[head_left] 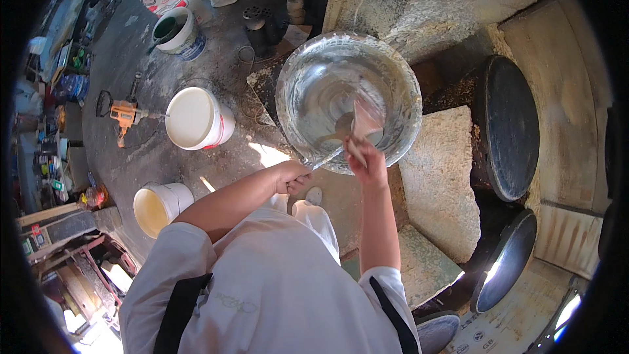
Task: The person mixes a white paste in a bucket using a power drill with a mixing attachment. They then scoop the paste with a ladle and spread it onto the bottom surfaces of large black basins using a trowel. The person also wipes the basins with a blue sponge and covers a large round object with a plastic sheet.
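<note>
Worked over a wide, round basin, pale residue smeared over its rim and inner wall. Had a rough, pale slab just beside the basin on the right, with a dark, round pan beyond it. Had three buckets at left on the dark floor: a white bucket near the basin, a yellow-lined bucket close to the left forearm, and a far bucket, dark inside. Had an orange drill left of the white bucket, bit directed toward it. Gripped a scraper in the right hand, fingers closed on its near end, with the blurred, flat face inside the basin, right of centre. Curled the left hand tightly around a thin, pale rod, just outside the basin's near-left rim, with the rod slanting across that rim toward the right hand. Could not make out the rod's far end, nor any contact between scraper and basin wall.
</note>
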A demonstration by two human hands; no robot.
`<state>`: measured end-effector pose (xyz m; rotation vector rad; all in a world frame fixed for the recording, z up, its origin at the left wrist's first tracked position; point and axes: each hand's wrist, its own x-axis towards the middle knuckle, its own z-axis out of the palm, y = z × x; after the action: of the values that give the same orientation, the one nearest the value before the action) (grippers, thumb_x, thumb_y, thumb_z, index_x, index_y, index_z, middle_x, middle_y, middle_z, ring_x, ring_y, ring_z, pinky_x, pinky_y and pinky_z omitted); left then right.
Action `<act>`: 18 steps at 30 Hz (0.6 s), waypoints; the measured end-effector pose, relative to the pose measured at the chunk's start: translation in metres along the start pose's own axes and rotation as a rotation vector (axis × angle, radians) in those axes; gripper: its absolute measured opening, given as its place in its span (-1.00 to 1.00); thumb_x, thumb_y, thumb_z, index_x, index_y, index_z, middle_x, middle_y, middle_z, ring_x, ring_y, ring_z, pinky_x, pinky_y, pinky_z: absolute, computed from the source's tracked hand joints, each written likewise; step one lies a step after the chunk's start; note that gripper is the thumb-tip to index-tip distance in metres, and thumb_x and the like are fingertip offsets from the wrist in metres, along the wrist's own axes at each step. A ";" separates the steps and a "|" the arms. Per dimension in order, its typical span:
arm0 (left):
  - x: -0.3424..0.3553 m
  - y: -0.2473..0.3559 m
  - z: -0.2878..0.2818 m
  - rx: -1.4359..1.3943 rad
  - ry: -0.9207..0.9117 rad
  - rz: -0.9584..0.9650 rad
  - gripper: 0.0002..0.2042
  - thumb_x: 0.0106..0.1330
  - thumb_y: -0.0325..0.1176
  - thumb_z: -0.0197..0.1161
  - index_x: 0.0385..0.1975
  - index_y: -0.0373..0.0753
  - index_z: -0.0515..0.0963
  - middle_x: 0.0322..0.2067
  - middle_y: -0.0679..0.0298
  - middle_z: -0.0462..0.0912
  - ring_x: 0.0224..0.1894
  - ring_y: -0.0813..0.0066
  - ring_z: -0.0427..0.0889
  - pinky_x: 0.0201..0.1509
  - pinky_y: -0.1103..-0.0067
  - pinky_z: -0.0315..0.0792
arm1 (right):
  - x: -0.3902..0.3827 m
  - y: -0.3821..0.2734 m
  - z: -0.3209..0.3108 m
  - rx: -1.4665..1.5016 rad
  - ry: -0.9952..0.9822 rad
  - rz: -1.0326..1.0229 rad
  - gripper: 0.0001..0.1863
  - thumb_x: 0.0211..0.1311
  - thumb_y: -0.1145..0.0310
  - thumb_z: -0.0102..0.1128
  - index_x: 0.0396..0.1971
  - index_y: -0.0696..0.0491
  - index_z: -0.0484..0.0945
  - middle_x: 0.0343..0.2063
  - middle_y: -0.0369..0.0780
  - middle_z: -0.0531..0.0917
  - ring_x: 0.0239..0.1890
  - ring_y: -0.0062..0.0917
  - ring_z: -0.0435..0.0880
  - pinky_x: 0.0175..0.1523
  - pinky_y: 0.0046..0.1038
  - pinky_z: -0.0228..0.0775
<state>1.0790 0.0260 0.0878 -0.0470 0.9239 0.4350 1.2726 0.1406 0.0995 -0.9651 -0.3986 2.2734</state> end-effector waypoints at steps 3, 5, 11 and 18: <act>-0.003 -0.018 0.016 0.020 0.040 0.135 -0.87 0.26 -0.30 -0.08 -0.50 -0.16 0.28 -0.76 0.47 0.12 -0.83 0.74 0.02 -0.78 0.71 -0.11 | -0.065 -0.008 -0.011 -0.216 0.028 -0.087 -0.59 -0.33 0.52 -0.03 -0.29 0.22 0.36 -0.38 -0.09 0.49 -0.53 -0.44 0.47 -0.48 -0.49 0.37; -0.009 -0.032 0.022 0.026 0.075 0.232 -0.88 0.25 -0.33 -0.08 -0.51 -0.16 0.27 -0.76 0.47 0.13 -0.83 0.74 0.03 -0.78 0.72 -0.11 | -0.102 -0.030 -0.029 -0.330 -0.017 -0.011 -0.52 -0.33 0.60 -0.08 -0.21 0.15 0.30 -0.46 -0.13 0.46 -0.51 -0.41 0.46 -0.40 -0.44 0.37; -0.045 -0.073 0.016 -0.160 0.057 0.503 -0.85 0.26 -0.30 -0.05 -0.53 -0.17 0.27 -0.75 0.47 0.14 -0.82 0.76 0.03 -0.81 0.76 -0.07 | -0.157 -0.057 -0.091 -1.246 0.268 -0.358 -0.45 -0.21 0.66 -0.15 -0.07 0.02 0.43 -0.58 -0.27 0.39 -0.61 -0.52 0.42 -0.47 -0.44 0.37; -0.089 -0.128 -0.034 -0.342 0.250 0.830 -0.80 0.25 -0.23 -0.03 -0.56 -0.14 0.27 -0.76 0.50 0.13 -0.81 0.78 0.02 -0.83 0.77 -0.11 | -0.178 -0.017 -0.115 -2.244 0.531 -0.435 -0.58 -0.13 0.41 0.09 -0.13 -0.09 0.48 -0.53 -0.16 0.50 -0.52 -0.24 0.51 -0.44 -0.29 0.37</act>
<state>1.0555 -0.1294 0.1179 -0.0279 1.0835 1.3812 1.4588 0.0411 0.1243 -1.8265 -2.6008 0.2248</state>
